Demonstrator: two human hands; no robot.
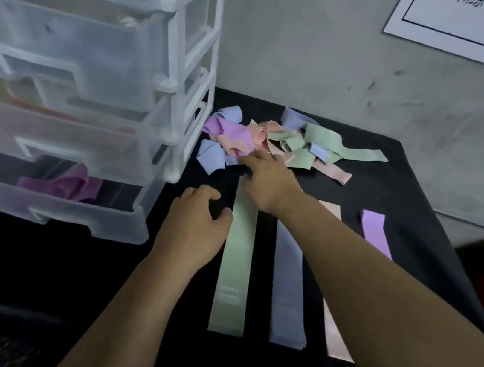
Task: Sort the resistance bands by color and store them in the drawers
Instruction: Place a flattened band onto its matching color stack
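A tangled pile of resistance bands (278, 140) in purple, pink, green and blue lies at the back of the black table. Four bands lie flat in a row: green (235, 270), blue (289, 291), pink (334, 332) and purple (376, 231). My right hand (266, 180) reaches to the near edge of the pile, its fingers touching the blue and pink bands there. My left hand (197, 220) rests on the table beside the green band, fingers loosely curled, holding nothing. A clear plastic drawer unit (97, 92) stands at left; its pulled-out bottom drawer (73, 208) holds purple bands (61, 184).
A grey wall rises behind the table, with a white paper sheet (477, 27) stuck on it at the upper right. The black table cover (33, 271) extends toward me. Several upper drawers of the unit are also pulled out over the bottom one.
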